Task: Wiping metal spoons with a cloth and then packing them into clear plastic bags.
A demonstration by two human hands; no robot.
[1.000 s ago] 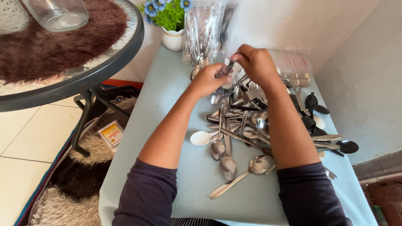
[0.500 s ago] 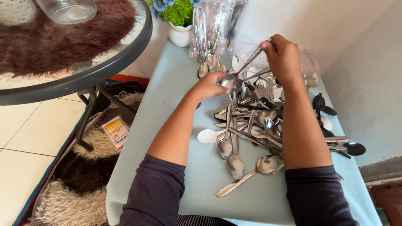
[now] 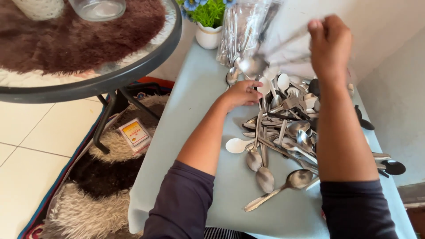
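Note:
A heap of metal spoons (image 3: 283, 132) lies on a pale blue tablecloth (image 3: 190, 132). My right hand (image 3: 330, 44) is lifted above the heap in a closed fist. It grips the handle of a metal spoon (image 3: 251, 65) whose blurred bowl points left. My left hand (image 3: 241, 93) rests low at the heap's left edge, fingers loosely curled and touching spoons beside a white plastic spoon (image 3: 264, 86); nothing is clearly gripped. Another white spoon (image 3: 237, 145) lies at the heap's near left.
A clear plastic bag of cutlery (image 3: 243, 31) stands at the back beside a white pot of blue flowers (image 3: 208, 35). Black spoons (image 3: 392, 167) lie at the right. At left are a round glass table (image 3: 110, 75) with a glass jar (image 3: 97, 9), a shaggy rug (image 3: 88, 199) and a small card (image 3: 135, 132).
My right hand has risen up and to the right, carrying one metal spoon off the heap. My left hand let go of it and dropped to the heap's left edge.

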